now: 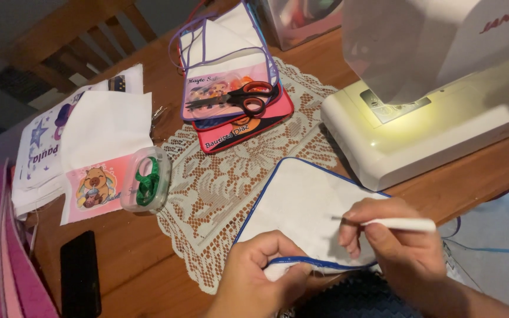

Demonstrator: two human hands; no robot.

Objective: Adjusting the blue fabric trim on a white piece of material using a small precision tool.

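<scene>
My left hand (263, 271) pinches the near edge of a white cloth piece with blue trim (301, 203) that lies on the lace runner (219, 182). My right hand (396, 232) holds a thin white tool (405, 224) with a fine metal tip, its point resting on the cloth near the trimmed edge. Both hands sit at the table's front edge, close together over the cloth.
A white sewing machine (419, 112) with its lamp on stands at the right. Black and red scissors (240, 97) lie on a stack of printed cloth pieces (231, 123). A clear box with green tape (147, 179), more printed cloths (98, 153) and a black phone (81, 274) are at the left.
</scene>
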